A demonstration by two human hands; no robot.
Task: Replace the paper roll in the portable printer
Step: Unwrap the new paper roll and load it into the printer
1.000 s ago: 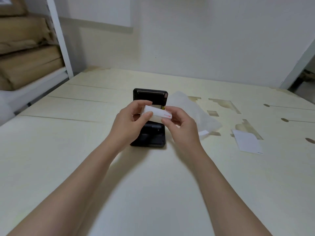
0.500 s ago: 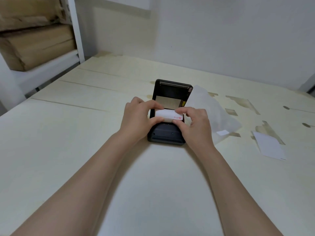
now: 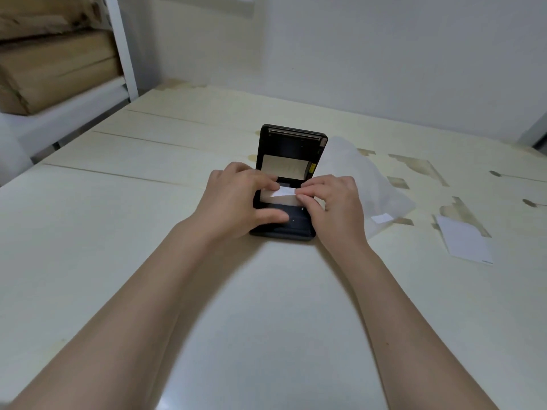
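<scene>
A black portable printer [image 3: 291,143] lies on the pale table with its lid raised toward the far side. A white paper roll [image 3: 282,196] sits low in the open bay, its loose end sticking up a little. My left hand [image 3: 238,199] grips the roll's left end with curled fingers, thumb lying across the printer's front panel. My right hand [image 3: 337,202] pinches the roll's right end and loose paper edge. Most of the roll is hidden by my fingers.
A crumpled translucent wrapper [image 3: 367,184] lies just right of the printer. A white paper sheet [image 3: 464,241] rests farther right on the table [image 3: 118,232]. White shelving [image 3: 124,54] with brown parcels [image 3: 53,60] stands at the far left. A wall runs behind the table.
Both hands have lowered the paper roll from above the printer down into its open bay. The view has shifted closer and slightly left.
</scene>
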